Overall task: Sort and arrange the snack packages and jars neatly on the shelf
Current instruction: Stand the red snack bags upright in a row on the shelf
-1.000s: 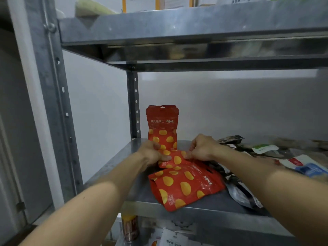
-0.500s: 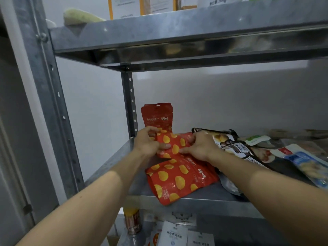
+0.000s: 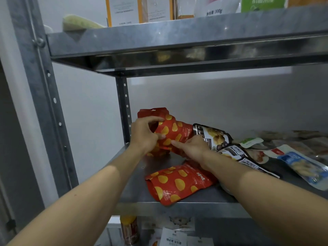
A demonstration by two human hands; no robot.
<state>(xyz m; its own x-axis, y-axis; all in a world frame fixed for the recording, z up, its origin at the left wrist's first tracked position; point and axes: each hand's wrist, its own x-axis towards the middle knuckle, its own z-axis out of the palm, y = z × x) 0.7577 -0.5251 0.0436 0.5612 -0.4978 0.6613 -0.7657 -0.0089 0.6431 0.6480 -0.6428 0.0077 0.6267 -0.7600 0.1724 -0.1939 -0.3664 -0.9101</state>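
A red snack pouch with yellow spots [image 3: 173,133] is tilted up at the back left of the metal shelf [image 3: 177,204]. My left hand [image 3: 144,134] grips its left end with curled fingers. My right hand [image 3: 192,147] holds its lower right side, index finger lying along it. Behind it a like red pouch [image 3: 152,111] stands upright against the wall, mostly hidden. Another red spotted pouch [image 3: 177,183] lies flat near the shelf's front edge.
Black-and-white snack bags [image 3: 214,137] and blue-and-white packs [image 3: 300,162] lie in a loose heap on the shelf's right. Boxes [image 3: 122,10] stand on the shelf above. A can [image 3: 128,229] and white packets [image 3: 173,237] sit below. The shelf post [image 3: 122,103] rises at the back left.
Both hands have lifted the red spotted pouch off the flat one and carried it back toward the upright pouch by the wall, tilting it up. The camera has tilted upward.
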